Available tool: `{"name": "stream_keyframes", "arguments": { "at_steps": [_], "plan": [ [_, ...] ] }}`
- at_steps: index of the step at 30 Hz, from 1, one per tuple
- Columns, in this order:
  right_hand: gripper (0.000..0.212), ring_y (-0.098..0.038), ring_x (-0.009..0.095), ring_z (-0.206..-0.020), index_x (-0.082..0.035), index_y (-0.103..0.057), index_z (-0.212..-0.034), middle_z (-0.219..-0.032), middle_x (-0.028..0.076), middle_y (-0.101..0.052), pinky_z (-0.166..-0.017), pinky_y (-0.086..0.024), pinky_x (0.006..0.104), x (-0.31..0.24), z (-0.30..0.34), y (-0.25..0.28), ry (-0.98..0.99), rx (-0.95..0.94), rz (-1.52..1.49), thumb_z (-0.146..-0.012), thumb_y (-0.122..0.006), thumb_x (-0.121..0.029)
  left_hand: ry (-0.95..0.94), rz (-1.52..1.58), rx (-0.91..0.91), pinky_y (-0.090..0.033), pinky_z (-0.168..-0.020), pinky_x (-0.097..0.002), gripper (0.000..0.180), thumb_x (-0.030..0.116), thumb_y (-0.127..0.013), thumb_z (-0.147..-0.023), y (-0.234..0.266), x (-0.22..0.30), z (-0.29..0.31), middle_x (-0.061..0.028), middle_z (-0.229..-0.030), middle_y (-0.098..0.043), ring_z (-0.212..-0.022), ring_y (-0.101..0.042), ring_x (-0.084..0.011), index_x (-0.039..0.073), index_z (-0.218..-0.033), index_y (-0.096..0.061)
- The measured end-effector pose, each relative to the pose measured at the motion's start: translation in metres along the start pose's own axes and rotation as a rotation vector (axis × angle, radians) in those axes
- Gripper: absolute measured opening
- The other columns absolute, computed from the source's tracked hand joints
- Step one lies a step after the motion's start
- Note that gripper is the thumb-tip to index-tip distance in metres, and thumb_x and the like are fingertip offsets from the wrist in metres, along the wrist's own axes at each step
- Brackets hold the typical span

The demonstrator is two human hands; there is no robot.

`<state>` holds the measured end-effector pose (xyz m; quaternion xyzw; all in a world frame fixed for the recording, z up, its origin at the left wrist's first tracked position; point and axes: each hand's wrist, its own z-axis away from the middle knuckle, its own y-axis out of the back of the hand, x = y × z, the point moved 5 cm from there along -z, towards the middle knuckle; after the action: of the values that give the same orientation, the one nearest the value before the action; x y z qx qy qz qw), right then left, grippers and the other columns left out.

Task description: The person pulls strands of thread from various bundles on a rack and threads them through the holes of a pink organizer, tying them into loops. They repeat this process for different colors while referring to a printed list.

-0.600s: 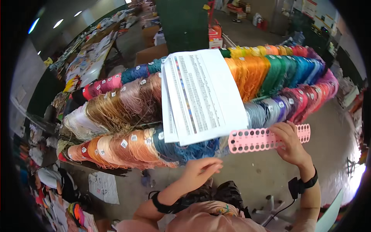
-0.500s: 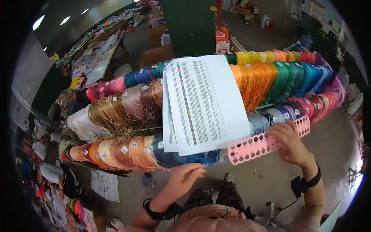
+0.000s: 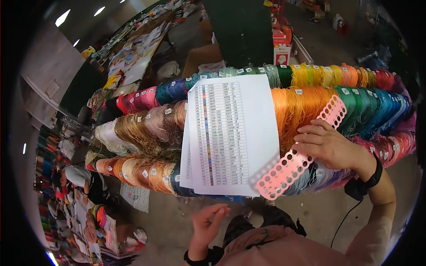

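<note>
1. A pink perforated strip (image 3: 285,172) was seen gripped by the right hand (image 3: 325,146); the fingers were bent across its mid-length. The thumb was hidden, so its part in the grip could not be told.
2. The strip's long axis was set on a diagonal: the lower end was pointed left and toward the body, the upper end right and away, over the orange bundles (image 3: 284,106) and beside the green bundles (image 3: 350,106).
3. The lower end was overlapped, in view, with the lower right corner of the printed sheets (image 3: 235,137). A shadow was cast on the paper beside it; whether the two were touching could not be told.
4. The left hand (image 3: 207,221) was noted below the sheets, partly open, fingers loosely bent, with nothing seen in it. The strip was placed up and to the right of it, well apart; the right hand was clearly the nearer.
5. The sheets were laid across the thread rows, their long edges running roughly away from the body. Peach and brown bundles (image 3: 142,170) were ranged to their left, and grey bundles (image 3: 296,184) were partly covered by the strip's lower half.
6. A dark green pillar (image 3: 239,31) was noted behind the rows.
</note>
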<state>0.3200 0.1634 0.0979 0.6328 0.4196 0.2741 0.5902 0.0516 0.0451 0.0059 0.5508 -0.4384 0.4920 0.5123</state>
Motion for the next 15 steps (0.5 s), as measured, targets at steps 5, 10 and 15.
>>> {"name": "stream_keyframes", "arguments": {
  "at_steps": [5,10,15],
  "plan": [
    [0.043,-0.041,0.023,-0.104,-0.008,-0.051,-0.103,-0.107,0.008,-0.048,-0.088,-0.028,0.039,0.008,-0.001,-0.005,0.053,-0.017,-0.043,-0.061,-0.051,0.0,-0.031,-0.097,-0.064,-0.046,-0.058,-0.0213,0.012,0.001,-0.052,-0.076,-0.025,0.001,0.0,-0.0094,-0.074,-0.061,-0.064,-0.058,-0.0114,-0.003,-0.086,-0.058],
    [0.042,-0.04,0.022,-0.103,-0.009,-0.049,-0.104,-0.111,0.007,-0.046,-0.087,-0.029,0.0385,-0.002,-0.01,-0.01,0.212,-0.014,-0.018,-0.063,-0.05,-0.003,0.011,-0.078,-0.054,-0.045,-0.059,-0.0218,0.012,0.0,-0.052,-0.076,-0.046,-0.004,-0.002,-0.0094,-0.073,-0.061,-0.065,-0.058,-0.012,-0.002,-0.087,-0.058],
    [0.037,-0.041,0.022,-0.1,-0.008,-0.049,-0.102,-0.106,0.007,-0.048,-0.086,-0.03,0.0375,-0.011,-0.033,-0.011,0.306,0.032,0.025,-0.065,-0.048,-0.005,0.033,-0.093,-0.102,-0.044,-0.06,-0.0213,0.014,0.001,-0.048,-0.08,-0.053,-0.006,0.0,-0.0084,-0.076,-0.06,-0.068,-0.057,-0.0121,-0.004,-0.09,-0.056]
  ]
}}
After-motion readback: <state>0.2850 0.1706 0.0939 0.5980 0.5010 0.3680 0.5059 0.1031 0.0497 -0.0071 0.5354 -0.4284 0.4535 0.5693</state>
